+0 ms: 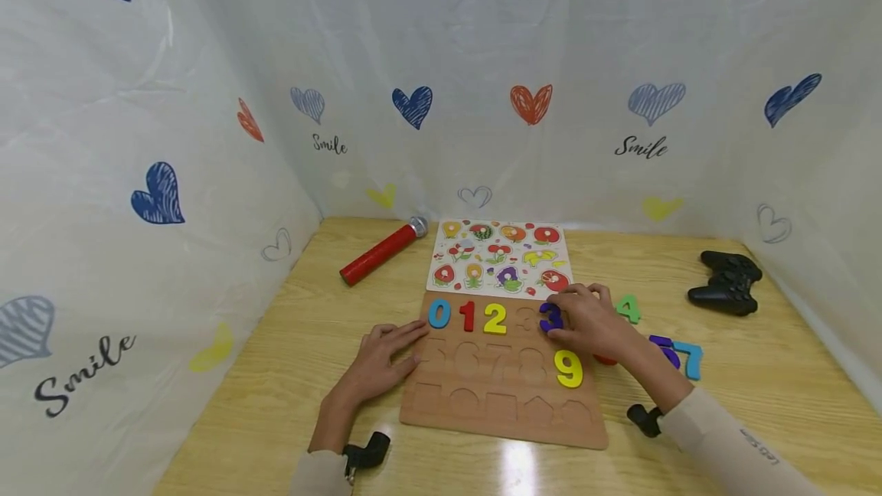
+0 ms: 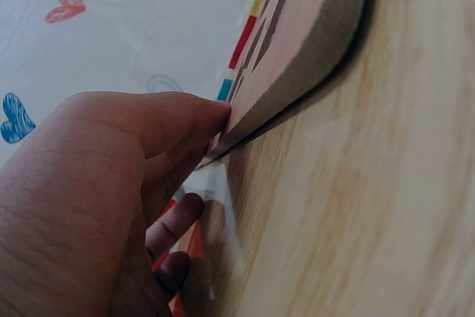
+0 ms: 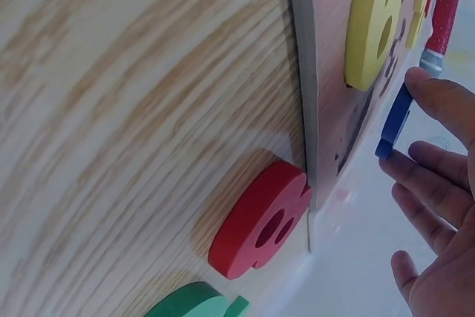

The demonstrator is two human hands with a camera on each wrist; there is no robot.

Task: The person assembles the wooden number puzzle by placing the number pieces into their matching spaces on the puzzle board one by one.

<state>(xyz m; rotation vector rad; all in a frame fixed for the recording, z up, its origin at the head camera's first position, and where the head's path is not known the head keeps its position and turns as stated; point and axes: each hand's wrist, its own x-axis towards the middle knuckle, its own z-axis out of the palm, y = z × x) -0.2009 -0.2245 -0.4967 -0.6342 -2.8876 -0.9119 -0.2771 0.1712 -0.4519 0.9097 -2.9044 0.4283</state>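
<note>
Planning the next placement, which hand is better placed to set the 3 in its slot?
Probably the right hand: it pinches the 3 just right of the 3-shaped recess. The left hand touches the left edge of the wooden board, farther from that recess.

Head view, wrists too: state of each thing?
Number board: partly filled
0: on board, top row
1: on board, top row
2: on board, top row
3: pinched, not in its slot
9: on board, middle row
4: off board
Red 8: off board
Purple piece: off board
7: off board
Microphone: on its side
Controller: on table
Fruit board: flat
Left hand: touching number board's edge
Right hand: pinching 3
</note>
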